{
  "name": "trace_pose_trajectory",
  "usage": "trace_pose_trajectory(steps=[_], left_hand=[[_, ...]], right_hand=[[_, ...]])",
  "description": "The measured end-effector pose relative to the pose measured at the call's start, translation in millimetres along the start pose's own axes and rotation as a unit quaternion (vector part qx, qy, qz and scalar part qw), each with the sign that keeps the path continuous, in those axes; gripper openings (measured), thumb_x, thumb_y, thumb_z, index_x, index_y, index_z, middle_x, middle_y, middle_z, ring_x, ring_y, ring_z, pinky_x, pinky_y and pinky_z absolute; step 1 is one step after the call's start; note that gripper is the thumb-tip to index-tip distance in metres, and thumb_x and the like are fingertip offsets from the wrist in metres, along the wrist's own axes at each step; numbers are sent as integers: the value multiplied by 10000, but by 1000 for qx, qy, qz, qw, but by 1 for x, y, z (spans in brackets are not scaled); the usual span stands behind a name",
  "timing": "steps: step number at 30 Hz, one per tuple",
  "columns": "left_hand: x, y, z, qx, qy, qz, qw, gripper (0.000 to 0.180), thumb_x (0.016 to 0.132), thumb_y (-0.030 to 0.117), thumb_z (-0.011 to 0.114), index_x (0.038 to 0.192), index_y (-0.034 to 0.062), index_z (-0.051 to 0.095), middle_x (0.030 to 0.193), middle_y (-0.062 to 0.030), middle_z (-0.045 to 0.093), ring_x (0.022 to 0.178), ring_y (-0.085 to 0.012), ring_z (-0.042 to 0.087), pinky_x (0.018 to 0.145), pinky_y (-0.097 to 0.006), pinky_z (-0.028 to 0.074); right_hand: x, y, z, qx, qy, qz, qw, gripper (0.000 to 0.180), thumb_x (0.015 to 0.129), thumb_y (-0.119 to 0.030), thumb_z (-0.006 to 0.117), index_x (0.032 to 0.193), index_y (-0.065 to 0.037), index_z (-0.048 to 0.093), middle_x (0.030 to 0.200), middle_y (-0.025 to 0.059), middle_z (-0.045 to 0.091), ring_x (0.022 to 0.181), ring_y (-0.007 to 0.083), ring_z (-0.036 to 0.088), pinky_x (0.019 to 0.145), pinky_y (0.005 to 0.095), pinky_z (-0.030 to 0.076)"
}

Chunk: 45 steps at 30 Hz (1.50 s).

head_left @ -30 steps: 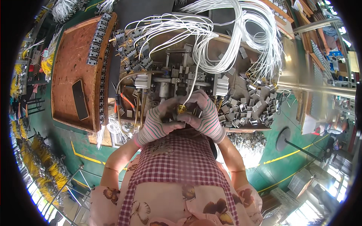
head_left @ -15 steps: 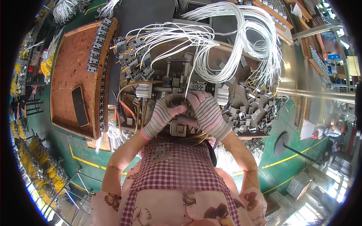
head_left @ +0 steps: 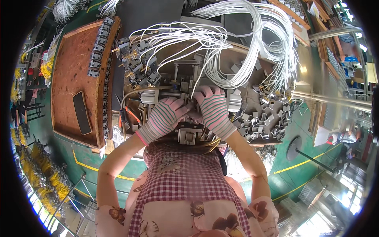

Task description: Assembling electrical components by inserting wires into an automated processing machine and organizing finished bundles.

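Note:
My left hand (head_left: pixel 166 118), in a striped knit glove, reaches into the metal bench fixture (head_left: pixel 186 85), its thumb and fingers closed together at the middle. My right hand (head_left: pixel 213 110), gloved alike, curls its fingers down at the same spot from the right. A small dark part between the fingertips is mostly hidden, and I cannot make out its kind. One white wire (head_left: pixel 198 79) runs down to the right fingertips from the bundle of white wires (head_left: pixel 215 37). Below the hands stands a square metal block (head_left: pixel 186 136).
Loose small metal housings (head_left: pixel 258 122) are heaped at right. Wired grey switch-like blocks (head_left: pixel 138 63) lie at upper left. Orange-handled pliers (head_left: pixel 132 114) rest left of the fixture. A wooden tray (head_left: pixel 65 87) at left holds a phone (head_left: pixel 82 113) and a row of blocks (head_left: pixel 98 51).
My right hand has shifted up, covering the grey block with holes that showed beside the fixture. My left hand has turned more palm-down and moved slightly left. The square metal block shows more fully.

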<state>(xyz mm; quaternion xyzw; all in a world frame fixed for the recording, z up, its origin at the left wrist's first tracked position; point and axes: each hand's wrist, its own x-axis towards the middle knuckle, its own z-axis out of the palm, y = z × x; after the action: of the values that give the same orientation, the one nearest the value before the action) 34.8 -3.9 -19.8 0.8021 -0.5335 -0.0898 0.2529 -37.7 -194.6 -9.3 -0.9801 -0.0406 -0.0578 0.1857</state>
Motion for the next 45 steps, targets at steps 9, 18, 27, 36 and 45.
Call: trace_pose_trajectory(steps=[9,18,27,36,45], left_hand=[[0,-2,3,-7,-6,12,1000,428,755,162,656,1179,112,622,1031,-84,560,966,-302,551,859,-424,460],[2,-6,7,98,-44,17,994,369,796,130,582,1161,129,637,869,-61,540,849,-249,550,770,-384,473],[5,-6,4,87,-49,27,995,403,786,138,583,1189,130,600,852,-57,525,832,-247,541,772,-377,461],[4,-6,3,82,-75,26,993,441,759,153,614,1196,105,586,874,-47,534,849,-236,553,769,-381,459],[7,-6,2,93,-88,17,992,438,769,153,607,1205,104,587,881,-54,535,871,-242,550,802,-388,462]], right_hand=[[-2,6,-1,2,2,-14,1000,640,558,-408,829,1099,-140,615,1165,89,535,1090,342,478,894,467,393],[40,15,-9,254,29,46,966,92,839,-160,670,833,-69,685,671,105,572,627,270,530,651,392,405],[0,3,-11,164,87,25,982,736,599,-223,858,1213,-47,493,1184,170,563,1102,380,533,969,445,402],[-7,5,7,177,105,19,978,843,549,-234,841,1283,-55,470,1231,127,543,1165,343,508,1017,465,392],[-6,5,8,182,122,22,975,824,553,-211,833,1280,-58,477,1240,130,538,1170,341,506,1019,467,389]])
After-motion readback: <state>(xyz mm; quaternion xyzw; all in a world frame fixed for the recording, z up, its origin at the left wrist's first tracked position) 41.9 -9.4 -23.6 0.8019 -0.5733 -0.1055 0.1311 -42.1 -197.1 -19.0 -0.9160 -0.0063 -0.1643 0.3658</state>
